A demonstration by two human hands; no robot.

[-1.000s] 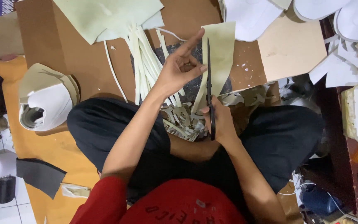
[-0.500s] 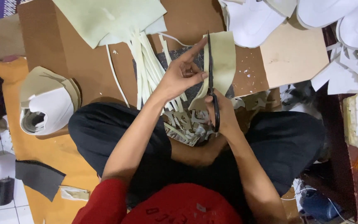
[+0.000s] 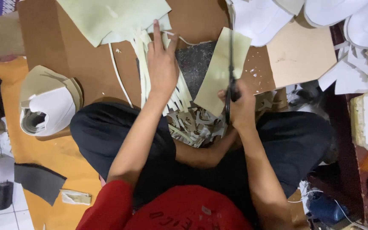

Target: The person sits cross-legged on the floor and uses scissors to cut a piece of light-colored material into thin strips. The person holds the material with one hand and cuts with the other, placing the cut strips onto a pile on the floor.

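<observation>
Head view: the right hand is closed through the handles of a pair of black scissors, its fingers curled tight, with the blades pointing away from the body and lying along a pale green strip piece of sheet material. The left hand is flat and open, fingers stretched forward, gripping nothing that I can see; it rests on a fan of narrow pale green strips that lie on the brown board.

Half a second ago the left hand was raised beside the scissors, pinching the edge of the piece being cut. It has since let go and moved leftward onto the pile of strips, and the piece now lies flat on the dark grey mat with only the scissors across it. That reads as 1 cut finished, with the freed strip laid among the others, though the strip itself cannot be picked out from the pile.

Just under both hands, in the person's lap, sits a heap of small offcuts. Farther up the board is a large pale green sheet, touching the top of the strips. To the left, on the orange floor covering, stands a stack of cap-shaped white and beige pieces. White cut pieces and a tan card lie to the upper right, well apart from the hands.
</observation>
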